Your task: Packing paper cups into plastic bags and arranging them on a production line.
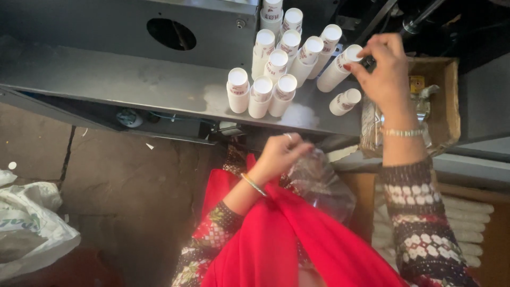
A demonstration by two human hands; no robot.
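Small white cylindrical plastic bottles [276,69] stand clustered on the grey metal surface [133,79]; right hand [385,72] fingers pinch one upper right, left hand [279,154] fingers grip a clear plastic bag [321,183] open below.

Matt white plastic bottles [276,79] on dull, smudged metal shelf [133,82].

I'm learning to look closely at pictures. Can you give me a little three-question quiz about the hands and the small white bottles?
1. True or false: the right hand touches a white bottle on the grey metal shelf.
2. What does the left hand hold? A) clear plastic bag B) spoon C) book
3. Fill in: one bottle lies apart from the cluster, nearest the ____ hand.

Key: 1 true; 2 A; 3 right.
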